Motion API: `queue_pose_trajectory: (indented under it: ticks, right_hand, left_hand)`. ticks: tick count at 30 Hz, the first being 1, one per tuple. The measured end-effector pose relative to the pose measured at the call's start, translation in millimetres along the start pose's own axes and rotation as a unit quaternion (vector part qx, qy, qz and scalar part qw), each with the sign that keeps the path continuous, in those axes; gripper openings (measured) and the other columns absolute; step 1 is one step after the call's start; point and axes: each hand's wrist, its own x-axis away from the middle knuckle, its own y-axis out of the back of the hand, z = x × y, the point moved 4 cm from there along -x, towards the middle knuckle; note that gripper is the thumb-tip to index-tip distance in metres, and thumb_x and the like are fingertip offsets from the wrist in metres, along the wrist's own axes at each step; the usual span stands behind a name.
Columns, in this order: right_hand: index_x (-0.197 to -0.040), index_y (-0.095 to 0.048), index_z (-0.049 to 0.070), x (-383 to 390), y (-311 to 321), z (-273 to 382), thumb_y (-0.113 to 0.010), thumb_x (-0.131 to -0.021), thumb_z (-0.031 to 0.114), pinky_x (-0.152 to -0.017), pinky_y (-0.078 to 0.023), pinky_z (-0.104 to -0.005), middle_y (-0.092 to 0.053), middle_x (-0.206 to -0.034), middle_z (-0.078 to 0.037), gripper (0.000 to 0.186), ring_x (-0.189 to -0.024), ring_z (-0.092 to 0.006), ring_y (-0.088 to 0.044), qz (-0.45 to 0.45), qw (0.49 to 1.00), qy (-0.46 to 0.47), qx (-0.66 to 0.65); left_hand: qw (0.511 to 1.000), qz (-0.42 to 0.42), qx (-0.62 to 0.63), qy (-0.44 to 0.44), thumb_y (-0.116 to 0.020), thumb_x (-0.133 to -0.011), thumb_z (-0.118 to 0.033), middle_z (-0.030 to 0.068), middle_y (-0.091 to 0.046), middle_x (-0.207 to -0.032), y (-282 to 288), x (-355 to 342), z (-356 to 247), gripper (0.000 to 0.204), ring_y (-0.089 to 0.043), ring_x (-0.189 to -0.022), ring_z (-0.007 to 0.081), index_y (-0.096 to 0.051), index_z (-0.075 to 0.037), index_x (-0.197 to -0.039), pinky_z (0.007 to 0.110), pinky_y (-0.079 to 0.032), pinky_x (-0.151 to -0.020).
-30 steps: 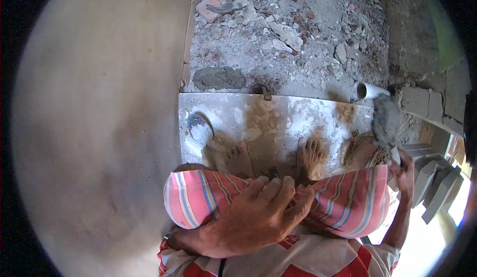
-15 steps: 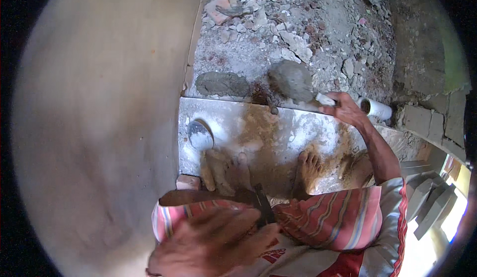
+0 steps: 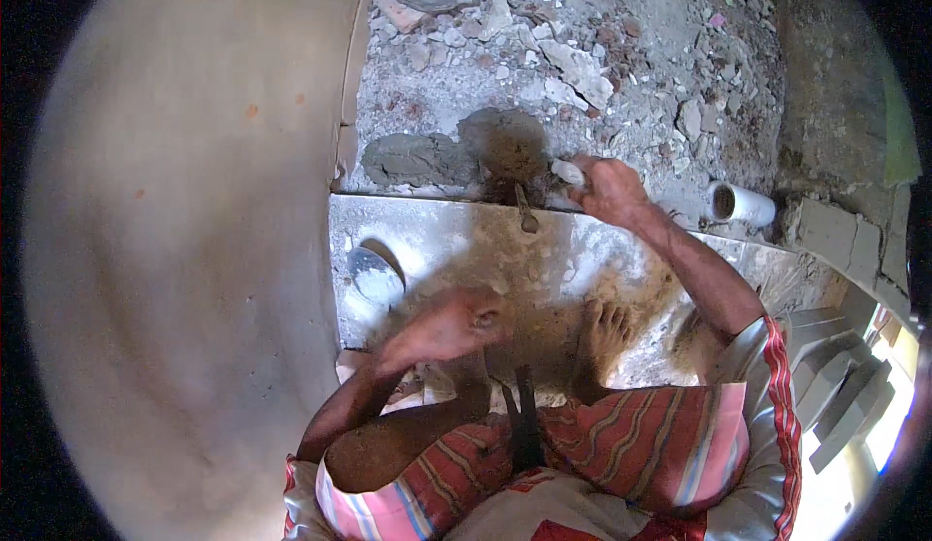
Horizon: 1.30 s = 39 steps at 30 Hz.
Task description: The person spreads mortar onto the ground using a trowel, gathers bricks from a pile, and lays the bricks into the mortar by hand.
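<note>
My right hand (image 3: 614, 192) is closed round the white handle of a trowel (image 3: 566, 172). Its blade, coated with grey-brown mortar or hidden by it, lies low over the rubble just past the ledge. Left of it, a patch of wet grey mortar (image 3: 413, 160) spreads along the ledge's far edge. My left hand (image 3: 449, 323) hovers above the ledge near my left foot, fingers curled in; whether anything is inside cannot be seen. A short dark rod-like piece (image 3: 526, 209) pokes over the ledge edge below the trowel.
A round dish (image 3: 377, 274) with whitish material sits on the dusty ledge (image 3: 432, 219). Beyond lies broken rubble (image 3: 580, 67), with a claw hammer (image 3: 439, 0) at the top. A white pipe piece (image 3: 743, 204) lies right of my right hand. A plain wall (image 3: 194, 201) borders the left.
My right hand and the trowel have shifted left, bringing the blade beside the mortar patch. My left hand has moved forward from my lap to over the ledge, its fingers now curled.
</note>
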Motion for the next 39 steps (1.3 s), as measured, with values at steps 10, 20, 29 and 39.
queue_pose_trajectory:
  ticks: [10, 20, 29, 39]
  right_hand:
    - [-0.122, -0.053, 0.006, 3.5, -22.6, 24.5, -0.064, -0.075, 0.004, -0.076, -0.051, -0.0481, -0.057, -0.096, -0.022, 0.049, -0.087, -0.0423, -0.060, -0.120, 0.984, 0.127, -0.019]
    - [-0.125, -0.052, 0.005, 14.2, -29.9, -4.6, -0.063, -0.079, 0.009, -0.072, -0.052, -0.0478, -0.057, -0.096, -0.022, 0.048, -0.086, -0.0402, -0.061, -0.064, 0.981, 0.112, 0.143]
    - [-0.119, -0.053, 0.007, -5.5, -7.1, 0.3, -0.064, -0.082, 0.016, -0.071, -0.054, -0.0452, -0.059, -0.096, -0.019, 0.040, -0.080, -0.0384, -0.064, 0.026, 0.966, 0.130, 0.222]
    - [-0.094, -0.065, 0.012, -90.5, 62.9, 15.0, -0.067, -0.075, 0.016, -0.066, -0.054, -0.0421, -0.067, -0.083, -0.010, 0.020, -0.076, -0.0279, -0.069, 0.084, 0.823, 0.297, 0.477]
  left_hand:
    - [0.996, 0.085, 0.006, -0.034, -0.064, -0.090, -0.027, 0.0152, -0.065, -0.109, -22.0, 7.2, 25.0, 0.034, -0.063, -0.101, 0.0298, -0.062, -0.005, -0.116, 0.039, -0.050, -0.088]
    - [0.998, 0.004, -0.005, -0.057, -0.068, -0.082, -0.026, 0.0178, -0.065, -0.089, -20.5, -5.6, 17.3, 0.032, -0.065, -0.084, 0.0342, -0.060, -0.001, -0.101, 0.041, -0.051, -0.074]
    - [0.996, -0.010, -0.001, -0.085, -0.064, -0.086, -0.038, 0.0195, -0.063, -0.104, -27.3, 8.3, 23.6, 0.044, -0.062, -0.096, 0.0373, -0.061, -0.001, -0.110, 0.045, -0.049, -0.083]
    - [0.998, -0.059, -0.010, -0.022, -0.063, -0.088, -0.037, 0.0208, -0.062, -0.112, -31.4, 50.6, 44.1, 0.048, -0.061, -0.103, 0.0381, -0.056, -0.002, -0.121, 0.046, -0.049, -0.086]
